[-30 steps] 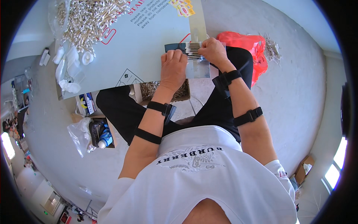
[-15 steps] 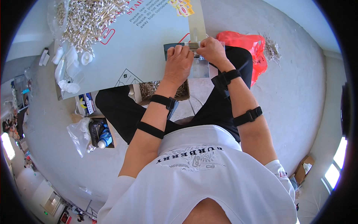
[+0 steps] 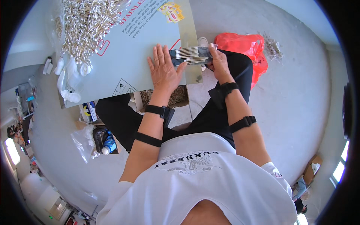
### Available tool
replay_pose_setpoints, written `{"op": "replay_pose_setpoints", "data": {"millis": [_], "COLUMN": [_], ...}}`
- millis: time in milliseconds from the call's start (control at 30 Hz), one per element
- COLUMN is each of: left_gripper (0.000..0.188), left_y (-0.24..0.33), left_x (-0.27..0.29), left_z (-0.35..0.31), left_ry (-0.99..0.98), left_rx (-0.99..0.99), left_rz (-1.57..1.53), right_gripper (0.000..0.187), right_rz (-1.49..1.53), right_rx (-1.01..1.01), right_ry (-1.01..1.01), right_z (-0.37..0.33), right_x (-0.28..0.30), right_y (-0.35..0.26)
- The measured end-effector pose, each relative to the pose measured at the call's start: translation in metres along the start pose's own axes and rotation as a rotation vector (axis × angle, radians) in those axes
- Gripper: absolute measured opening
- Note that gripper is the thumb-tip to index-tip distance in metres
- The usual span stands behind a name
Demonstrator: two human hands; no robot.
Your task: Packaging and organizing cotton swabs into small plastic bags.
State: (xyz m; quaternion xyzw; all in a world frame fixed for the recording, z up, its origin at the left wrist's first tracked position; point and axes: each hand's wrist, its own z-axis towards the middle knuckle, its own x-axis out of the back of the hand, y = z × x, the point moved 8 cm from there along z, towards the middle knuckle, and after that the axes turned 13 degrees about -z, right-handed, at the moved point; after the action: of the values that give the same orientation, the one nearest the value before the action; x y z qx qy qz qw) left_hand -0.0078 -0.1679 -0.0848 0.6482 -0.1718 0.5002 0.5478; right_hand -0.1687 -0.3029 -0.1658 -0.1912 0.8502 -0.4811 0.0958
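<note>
A flat packet of cotton swabs (image 3: 192, 56), clear with dark printed parts, lies across the right edge of the table board. My right hand (image 3: 219, 64) grips its right end between thumb and fingers, past the edge. Several swabs show side by side in the packet's middle. My left hand (image 3: 164, 72) rests flat on the board with its fingers spread. Its thumb reaches the packet's lower left side; I cannot tell whether it presses on it. At the far left sits a large heap of loose cotton swabs (image 3: 84, 32) on clear plastic.
The grey-blue board (image 3: 127, 56) carries yellow stickers (image 3: 172, 13) at the far side and white plastic pieces (image 3: 71, 80) on the left. Below it stands a box of swabs (image 3: 179, 96). A red plastic bag (image 3: 240, 45) lies right; a blue bottle (image 3: 108, 144) sits lower left.
My left hand has uncurled from the packet and spread flat to its left. My right hand has shifted slightly right and down to the packet's end, leaving the swabs more visible.
</note>
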Motion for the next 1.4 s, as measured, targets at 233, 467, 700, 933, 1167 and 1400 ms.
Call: {"op": "replay_pose_setpoints", "data": {"millis": [233,467,700,933,1167,1400], "left_gripper": [0.091,0.094,0.091,0.089,0.083,0.072], "left_y": [0.014,0.035,0.048,0.049,0.055,0.064], "left_x": [-0.012,-0.022,-0.023,-0.020,-0.015,-0.027], "left_z": [0.003,0.009,-0.008,-0.006,-0.017,-0.011], "left_ry": [-0.048,-0.071,-0.177,-0.163,-0.108,-0.198], "left_rx": [-0.012,-0.031,-0.150,-0.101,-0.192,-0.250], "left_rz": [0.119,0.068,0.103,0.090,0.050,0.031], "right_gripper": [0.048,0.049,0.041,0.039,0.038,0.032], "right_rz": [-0.056,-0.061,0.110,0.057,0.091,0.144], "right_rx": [0.033,0.089,-0.066,0.056,-0.043,-0.066], "right_ry": [0.050,0.050,-0.112,-0.026,0.010,-0.044], "right_z": [-0.005,-0.009,-0.017,-0.024,-0.019,-0.026], "right_x": [-0.015,-0.018,-0.020,-0.023,-0.011,-0.015], "right_y": [0.001,-0.005,0.005,-0.008,0.007,0.002]}}
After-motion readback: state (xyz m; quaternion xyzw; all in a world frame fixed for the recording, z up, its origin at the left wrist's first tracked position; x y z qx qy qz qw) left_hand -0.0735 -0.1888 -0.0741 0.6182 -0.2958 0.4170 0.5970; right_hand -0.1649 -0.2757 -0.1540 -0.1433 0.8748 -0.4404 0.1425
